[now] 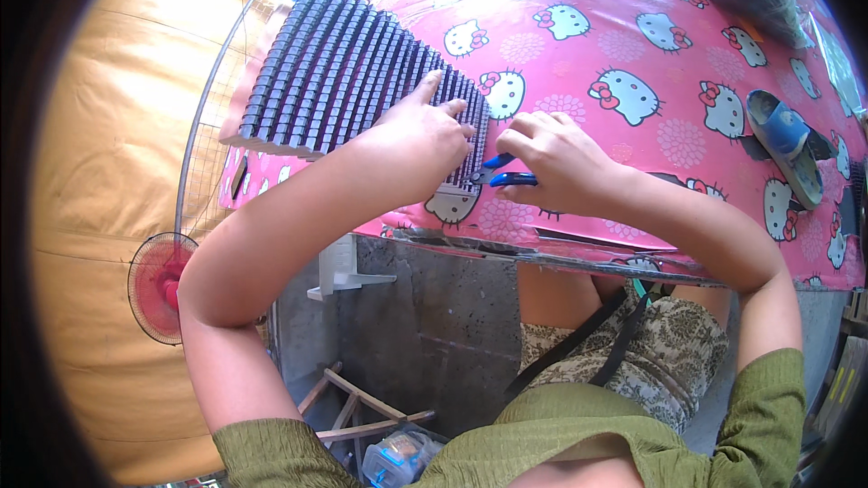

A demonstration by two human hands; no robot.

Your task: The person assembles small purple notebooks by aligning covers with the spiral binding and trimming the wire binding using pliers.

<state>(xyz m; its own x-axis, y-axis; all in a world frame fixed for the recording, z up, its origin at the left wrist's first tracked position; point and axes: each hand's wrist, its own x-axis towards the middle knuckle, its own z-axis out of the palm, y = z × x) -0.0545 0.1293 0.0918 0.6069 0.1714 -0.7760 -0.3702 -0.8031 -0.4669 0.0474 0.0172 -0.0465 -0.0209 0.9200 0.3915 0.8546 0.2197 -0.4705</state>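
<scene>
Pliers (514, 179) gripped in the right hand (553, 158) at the near right corner of the block (330, 72) on the bench (579, 59), below a loosely spread left hand (420, 143).

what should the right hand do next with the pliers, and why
Probably squeeze the blue-handled pliers gently: their handles stand apart in the right hand, the tip is by the near right corner of the dark ridged panel, and the left hand lies over that panel, perhaps steadying it.
</scene>
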